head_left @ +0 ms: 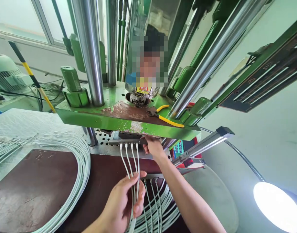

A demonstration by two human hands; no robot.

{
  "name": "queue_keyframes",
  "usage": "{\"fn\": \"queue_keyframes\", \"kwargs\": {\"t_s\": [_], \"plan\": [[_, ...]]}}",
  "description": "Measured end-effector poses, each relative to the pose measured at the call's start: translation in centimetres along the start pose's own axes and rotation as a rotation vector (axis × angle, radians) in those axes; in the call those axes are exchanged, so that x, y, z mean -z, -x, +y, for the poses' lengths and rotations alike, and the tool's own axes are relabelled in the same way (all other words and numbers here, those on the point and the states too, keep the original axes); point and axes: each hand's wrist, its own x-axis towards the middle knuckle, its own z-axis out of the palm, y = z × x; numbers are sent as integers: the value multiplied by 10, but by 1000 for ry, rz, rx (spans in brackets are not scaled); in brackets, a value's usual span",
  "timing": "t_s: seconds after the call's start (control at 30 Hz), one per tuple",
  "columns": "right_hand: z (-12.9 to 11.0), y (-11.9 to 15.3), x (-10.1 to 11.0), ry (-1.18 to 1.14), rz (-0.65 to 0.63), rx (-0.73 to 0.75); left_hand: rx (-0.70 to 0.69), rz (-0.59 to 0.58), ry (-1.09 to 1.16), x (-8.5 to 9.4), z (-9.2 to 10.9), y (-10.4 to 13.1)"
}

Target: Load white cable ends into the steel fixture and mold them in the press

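My left hand (125,200) is closed around several white cables (130,161) that run up into a grey metal mould bar (126,141) under the green press plate (119,118). My right hand (153,147) reaches forward and grips the right end of that bar. Below my hands, more white cables with metal ends (152,194) lie in a second row on the brown bench (41,187).
A big coil of white cable (75,168) lies at the left. Steel columns (90,51) rise from the press. Yellow-handled pliers (166,118) rest on the plate. A bright gooseneck lamp (276,204) shines at the lower right. A person stands behind the machine.
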Motion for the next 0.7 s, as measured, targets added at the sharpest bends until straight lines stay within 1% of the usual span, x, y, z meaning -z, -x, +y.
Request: {"fn": "queue_keyframes", "kwargs": {"t_s": [0.07,0.13,0.2,0.27,0.43,0.6,0.7], "plan": [[3,21,-8,-53,-8,-39,42,-2,72,3,-15,7],[5,41,-13,-77,-25,-46,36,27,130,7,-24,8],[6,57,-15,-70,-58,-20,20,52,169,12,-29,8],[6,66,-14,-35,-84,29,8,66,183,18,-33,9],[6,68,-16,80,-56,121,-22,107,150,33,-42,17],[7,67,-18,170,-52,152,-68,85,94,40,-45,27],[7,68,-17,213,-61,168,-73,103,-5,43,-55,38]]}}
